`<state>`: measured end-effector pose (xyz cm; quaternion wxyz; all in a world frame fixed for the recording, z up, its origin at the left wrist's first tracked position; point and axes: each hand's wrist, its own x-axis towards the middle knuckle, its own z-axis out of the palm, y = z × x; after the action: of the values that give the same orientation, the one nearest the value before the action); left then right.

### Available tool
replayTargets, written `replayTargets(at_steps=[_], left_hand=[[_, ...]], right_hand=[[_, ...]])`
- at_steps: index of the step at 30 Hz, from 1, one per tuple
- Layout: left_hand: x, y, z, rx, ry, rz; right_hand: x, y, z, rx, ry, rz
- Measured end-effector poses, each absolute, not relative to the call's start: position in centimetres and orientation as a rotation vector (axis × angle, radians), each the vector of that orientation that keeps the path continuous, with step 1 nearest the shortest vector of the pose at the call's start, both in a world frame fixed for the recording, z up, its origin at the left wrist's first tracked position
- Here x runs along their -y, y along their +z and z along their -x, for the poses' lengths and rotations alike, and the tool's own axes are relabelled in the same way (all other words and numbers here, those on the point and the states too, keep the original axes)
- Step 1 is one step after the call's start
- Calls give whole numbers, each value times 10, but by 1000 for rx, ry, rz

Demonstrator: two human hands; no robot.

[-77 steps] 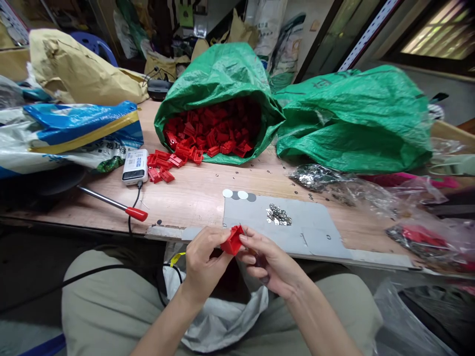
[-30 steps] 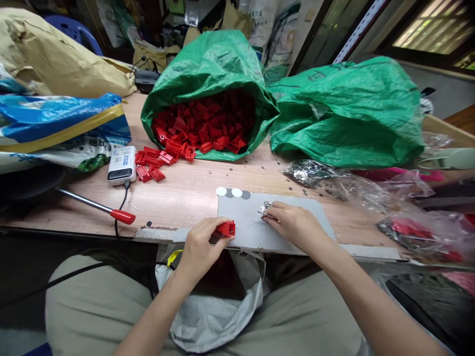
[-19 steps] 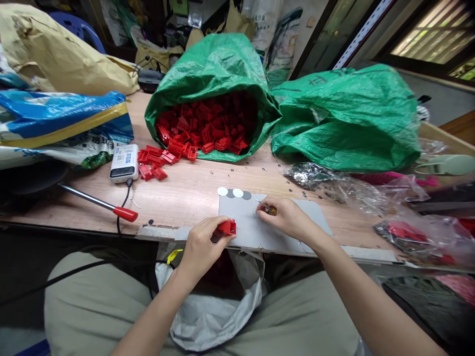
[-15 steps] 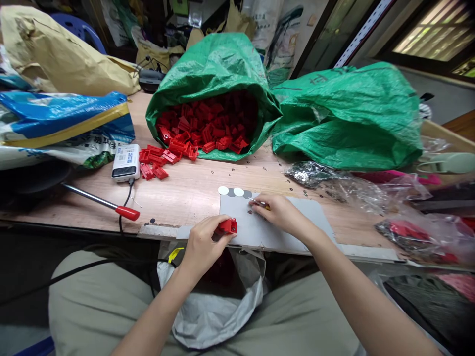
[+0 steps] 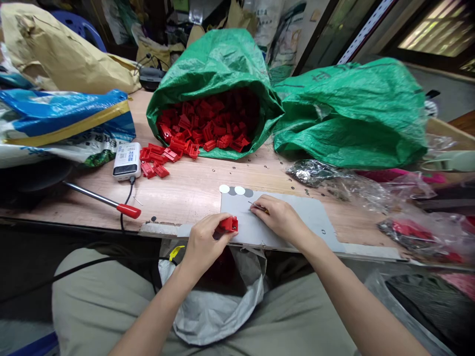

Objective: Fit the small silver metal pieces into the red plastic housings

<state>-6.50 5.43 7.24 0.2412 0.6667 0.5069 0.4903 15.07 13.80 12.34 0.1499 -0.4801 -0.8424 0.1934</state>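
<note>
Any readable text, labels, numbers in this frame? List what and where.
Nothing legible enough to quote.
The power bank has a blue label; print too small to read.
The blue and white sack bears dark characters, blurred.
The right green bag has a dark marking near its top, unreadable.

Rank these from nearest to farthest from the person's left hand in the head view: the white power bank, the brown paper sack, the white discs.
Measured from the left hand, which pinches a red part:
1. White discs, just beyond the hand, slightly to its right.
2. White power bank, farther back on its left.
3. Brown paper sack, at the far left rear.
</note>
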Motion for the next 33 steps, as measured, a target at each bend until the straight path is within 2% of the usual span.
replayTargets(at_steps=[5, 8, 15, 24, 33], left_hand=[[-54, 75, 66, -1393, 1306, -1788], [-54, 76, 66, -1392, 1293, -1796], [-54, 77, 66, -1330, 1329, -1825], [-53, 77, 66, -1311, 1314, -1768], [-52, 78, 62, -1433, 1328, -1781]], right_hand=[[-128, 133, -139, 2253, 1189, 1478], [-125, 137, -129, 2220, 1360, 1537], [-131, 145, -116, 2193, 1462, 1636], [-123, 134, -110, 2251, 1134, 1727], [-106, 136, -144, 1943, 1507, 1425]])
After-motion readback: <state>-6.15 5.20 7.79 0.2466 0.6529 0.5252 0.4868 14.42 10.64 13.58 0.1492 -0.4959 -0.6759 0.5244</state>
